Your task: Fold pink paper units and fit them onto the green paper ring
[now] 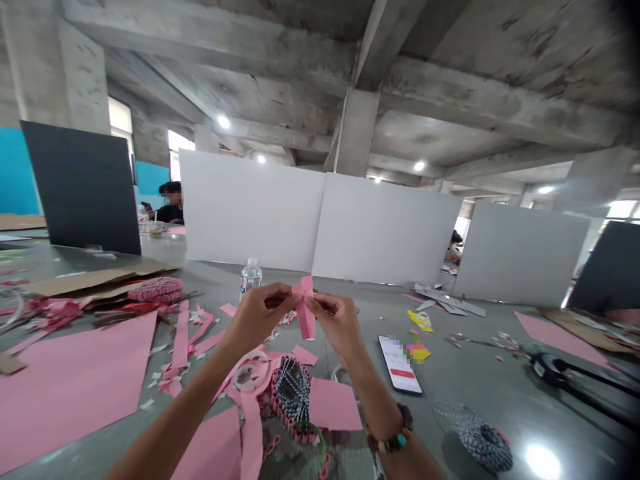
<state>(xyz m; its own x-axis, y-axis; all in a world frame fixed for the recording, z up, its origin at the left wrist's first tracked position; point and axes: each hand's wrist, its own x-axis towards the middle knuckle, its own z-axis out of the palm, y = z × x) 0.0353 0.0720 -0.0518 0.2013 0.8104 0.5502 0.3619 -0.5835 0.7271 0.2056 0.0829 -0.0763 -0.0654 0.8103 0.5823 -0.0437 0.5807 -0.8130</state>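
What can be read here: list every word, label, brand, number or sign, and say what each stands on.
No text is sharp enough to quote.
Phone: digit-like marks on the screen above a red button, too small and blurred to read.
Clear bottle: print on its label, too blurred to read.
Black curved object at the right: a pale mark, not legible.

Matt paper strip (307, 321), smooth glossy table (435, 433)
The same dull paper finish is shared by the pink sheet (75, 387). Clear, shiny plastic is seen in the bottle (251, 272), and slick glass on the phone (397, 365). The ball (483, 441) is wound from twisted, textured cord. A flat, matt face is presented by the white panels (250, 207), while bare, rough concrete is exposed across the ceiling (240, 100).
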